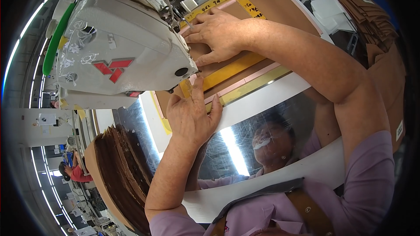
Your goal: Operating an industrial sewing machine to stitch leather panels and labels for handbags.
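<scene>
The yellow frame (pixel 234 71) is being touched by the spread-fingered left hand (pixel 192 116), the brown panel (pixel 235 12) by the flattened, ungripping right hand (pixel 221 36).

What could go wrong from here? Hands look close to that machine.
1. Finger injury: the left hand and right hand both have fingers close to the white machine head; if it runs, a finger could be caught.
2. Misalignment: uneven hand pressure might skew the yellow frame over the brown sheet.
3. Spill: the uneven brown stack at right could slide if the right elbow bumps it.
</scene>
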{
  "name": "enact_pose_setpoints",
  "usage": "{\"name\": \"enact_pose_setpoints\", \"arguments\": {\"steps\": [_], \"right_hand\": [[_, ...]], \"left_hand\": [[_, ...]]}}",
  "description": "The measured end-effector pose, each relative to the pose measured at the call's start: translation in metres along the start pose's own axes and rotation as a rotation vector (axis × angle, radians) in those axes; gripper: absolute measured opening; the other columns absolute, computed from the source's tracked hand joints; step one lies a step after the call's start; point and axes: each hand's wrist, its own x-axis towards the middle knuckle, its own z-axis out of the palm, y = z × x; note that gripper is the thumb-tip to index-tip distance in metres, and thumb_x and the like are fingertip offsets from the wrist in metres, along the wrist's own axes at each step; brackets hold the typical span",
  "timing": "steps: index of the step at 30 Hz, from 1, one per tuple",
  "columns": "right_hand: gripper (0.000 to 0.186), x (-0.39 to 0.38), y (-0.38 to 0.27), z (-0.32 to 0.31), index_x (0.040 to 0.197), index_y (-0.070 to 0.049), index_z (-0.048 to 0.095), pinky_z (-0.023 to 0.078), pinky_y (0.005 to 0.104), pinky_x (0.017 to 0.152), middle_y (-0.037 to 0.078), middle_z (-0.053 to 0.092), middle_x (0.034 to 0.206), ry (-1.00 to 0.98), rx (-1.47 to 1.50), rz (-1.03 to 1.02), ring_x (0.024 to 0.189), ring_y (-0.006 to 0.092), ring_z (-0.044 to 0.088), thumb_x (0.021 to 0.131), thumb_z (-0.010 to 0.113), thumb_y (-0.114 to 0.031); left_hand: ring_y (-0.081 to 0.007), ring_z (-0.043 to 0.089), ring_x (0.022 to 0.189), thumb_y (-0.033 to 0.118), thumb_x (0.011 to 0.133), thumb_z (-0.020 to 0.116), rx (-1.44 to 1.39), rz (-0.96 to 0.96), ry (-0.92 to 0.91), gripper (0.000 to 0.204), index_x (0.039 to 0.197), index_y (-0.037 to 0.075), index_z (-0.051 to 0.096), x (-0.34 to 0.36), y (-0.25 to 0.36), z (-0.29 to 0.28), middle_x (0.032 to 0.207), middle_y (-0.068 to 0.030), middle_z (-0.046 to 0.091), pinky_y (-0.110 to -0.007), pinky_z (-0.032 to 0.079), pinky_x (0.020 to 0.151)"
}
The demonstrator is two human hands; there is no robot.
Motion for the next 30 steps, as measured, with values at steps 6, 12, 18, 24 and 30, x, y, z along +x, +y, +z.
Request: {"name": "enact_pose_setpoints", "arguments": {"steps": [6, 12, 18, 24, 30], "right_hand": [[0.082, 0.005, -0.004, -0.01, 0.144, -0.012, 0.059, 0.035, 0.0507, 0.115, 0.006, 0.061, 0.143, -0.074, -0.018, 0.011, 0.137, 0.0267, 0.047, 0.084, 0.064, -0.068], [0.083, 0.007, -0.004, -0.011, 0.142, -0.013, 0.061, 0.038, 0.0514, 0.113, 0.005, 0.061, 0.142, -0.091, -0.026, 0.012, 0.135, 0.0273, 0.048, 0.08, 0.069, -0.067], [0.083, 0.012, -0.011, -0.022, 0.142, -0.015, 0.062, 0.04, 0.0505, 0.112, 0.004, 0.062, 0.141, -0.164, -0.032, 0.064, 0.136, 0.0273, 0.048, 0.076, 0.071, -0.065], [0.082, 0.015, -0.014, -0.029, 0.141, -0.016, 0.062, 0.043, 0.0479, 0.111, 0.005, 0.061, 0.142, -0.214, -0.061, 0.111, 0.134, 0.0285, 0.049, 0.075, 0.073, -0.063], [0.083, 0.008, 0.003, -0.027, 0.141, -0.015, 0.062, 0.042, 0.0481, 0.112, 0.005, 0.061, 0.142, -0.152, 0.014, 0.053, 0.135, 0.0304, 0.049, 0.076, 0.074, -0.064]], "left_hand": [[-0.0259, 0.064, 0.051, 0.032, 0.091, 0.067, 0.003, 0.021, -0.024, 0.056, 0.134, -0.001, 0.059, 0.0, 0.008, -0.003, 0.061, -0.0094, 0.065, -0.039, 0.049, 0.062], [-0.0282, 0.065, 0.052, 0.038, 0.092, 0.065, -0.019, -0.055, -0.117, 0.061, 0.136, -0.003, 0.057, 0.01, 0.023, -0.008, 0.063, -0.0114, 0.065, -0.041, 0.051, 0.06], [-0.0314, 0.068, 0.057, 0.045, 0.095, 0.06, -0.035, -0.095, -0.233, 0.07, 0.136, -0.011, 0.054, 0.019, 0.03, -0.015, 0.065, -0.0141, 0.067, -0.042, 0.055, 0.063], [-0.0306, 0.069, 0.058, 0.045, 0.096, 0.057, -0.017, -0.073, -0.242, 0.074, 0.138, -0.015, 0.053, 0.019, 0.032, -0.012, 0.06, -0.0125, 0.067, -0.042, 0.056, 0.067], [-0.031, 0.067, 0.056, 0.048, 0.094, 0.058, -0.002, -0.063, -0.24, 0.075, 0.134, -0.014, 0.054, 0.027, 0.039, -0.008, 0.064, -0.0145, 0.066, -0.043, 0.054, 0.059]]}}
